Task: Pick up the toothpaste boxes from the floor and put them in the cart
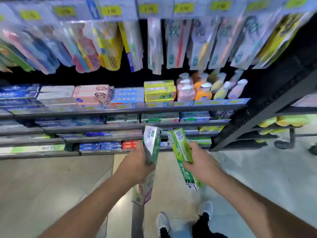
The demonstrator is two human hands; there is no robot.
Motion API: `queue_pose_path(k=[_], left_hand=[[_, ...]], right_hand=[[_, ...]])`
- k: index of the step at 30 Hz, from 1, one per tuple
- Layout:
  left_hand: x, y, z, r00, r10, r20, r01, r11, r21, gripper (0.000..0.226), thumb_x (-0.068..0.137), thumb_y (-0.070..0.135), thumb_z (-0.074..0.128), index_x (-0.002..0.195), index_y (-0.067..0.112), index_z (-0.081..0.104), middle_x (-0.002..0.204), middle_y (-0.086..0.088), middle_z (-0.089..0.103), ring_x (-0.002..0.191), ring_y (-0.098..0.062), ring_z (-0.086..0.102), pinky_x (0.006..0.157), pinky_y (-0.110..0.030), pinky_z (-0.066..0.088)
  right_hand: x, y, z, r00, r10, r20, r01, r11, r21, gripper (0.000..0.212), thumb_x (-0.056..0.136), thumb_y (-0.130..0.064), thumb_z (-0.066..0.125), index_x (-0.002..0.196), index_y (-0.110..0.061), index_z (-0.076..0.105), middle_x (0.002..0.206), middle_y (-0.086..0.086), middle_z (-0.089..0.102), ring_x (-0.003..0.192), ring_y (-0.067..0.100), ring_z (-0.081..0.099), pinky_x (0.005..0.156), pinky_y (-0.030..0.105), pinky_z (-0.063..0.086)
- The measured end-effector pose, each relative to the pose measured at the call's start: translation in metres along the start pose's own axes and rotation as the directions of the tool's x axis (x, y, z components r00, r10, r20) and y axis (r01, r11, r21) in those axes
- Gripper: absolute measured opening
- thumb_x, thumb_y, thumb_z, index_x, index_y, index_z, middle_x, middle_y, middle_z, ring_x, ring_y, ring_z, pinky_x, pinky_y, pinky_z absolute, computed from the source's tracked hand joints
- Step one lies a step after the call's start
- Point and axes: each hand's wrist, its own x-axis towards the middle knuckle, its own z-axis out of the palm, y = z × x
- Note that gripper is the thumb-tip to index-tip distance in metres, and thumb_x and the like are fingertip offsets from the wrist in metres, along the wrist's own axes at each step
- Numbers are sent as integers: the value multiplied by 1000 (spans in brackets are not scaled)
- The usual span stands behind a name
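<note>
Hanging toothbrush packs [154, 43] and price tags [147, 8] along top: motion-blurred, print unreadable. Left hand [137, 167] covers the middle of its white-green box [151, 143]; how many boxes in that grip, cannot tell. Both forearms cut off by bottom edge. Lower shelf boxes [99, 146] too small to read.

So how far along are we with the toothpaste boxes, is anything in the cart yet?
Done: two boxes are off the floor. In hand: the left hand grips a white-and-green toothpaste box, with another box showing below that hand, and the right hand grips a green Darlie box. Left: no cart is in view, so the drop-off remains.
</note>
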Motion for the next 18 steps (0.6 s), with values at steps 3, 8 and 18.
queue_pose_path(k=[3,8,18], left_hand=[[-14,53,-14,992,125,-8,-124,991,45,43,79,24,71,104,16,36,81,5,58,65,-10,55,52,-23,40],[-17,152,-4,960,279,22,-279,949,149,46,80,31,70,105,20,33,92,-1,59,81,-26,60,60,-33,43],[4,396,115,850,506,148,-526,834,170,48,79,36,69,102,21,30,88,-4,61,79,-26,62,67,-40,52]], right_hand=[[-33,23,-41,994,46,-97,-35,993,114,40,82,-34,63,110,-29,34,96,-1,60,86,27,62,73,42,52],[-72,90,-97,968,149,-201,-99,966,238,44,83,-35,67,110,-31,32,87,-4,60,80,21,61,71,44,52],[-146,301,-219,886,329,-327,-180,893,412,47,85,-34,67,120,-26,36,98,-4,64,80,16,63,72,38,54]])
